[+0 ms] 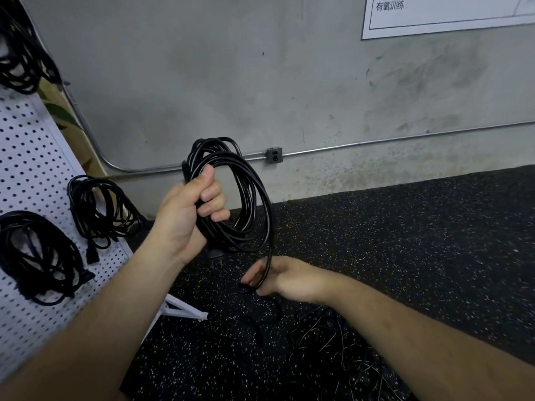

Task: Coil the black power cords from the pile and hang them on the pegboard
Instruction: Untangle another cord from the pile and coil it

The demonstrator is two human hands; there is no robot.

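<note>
A: Head view, one entry. Left hand (188, 209)?

B: Raised in front of the wall (202, 68). Fingers and thumb are wrapped tight round a bundle of loops of the black power cord (246, 198). The loops stand roughly upright and hang off the fist to its right. A plug (215, 256), prongs down, shows just below the heel of that hand.

A: Right hand (278, 277)?

B: Lower, and apart from the left hand. One strand drops from the loops into it, and the fingers curl round that strand. Grip firmness: cannot tell, fingertips blurred.

A: Beyond the right hand?

B: The strand heads down toward the pile (333, 342), a tangle of cords on the black speckled floor (405, 241). Exact path lost, dark on dark.

A: Pegboard?

B: White pegboard (31, 157) at the left edge. Three coiled bundles hang on it: top coil (20, 53) in the corner, middle coil (98, 209) nearest the left hand, lower coil (37, 256) below and left of that. Its white foot (185, 309) rests on the floor.

A: Background?

B: Grey concrete wall, a metal conduit (405, 137) running along it through an outlet box (274, 155), and a white poster (434, 13) at upper right.
</note>
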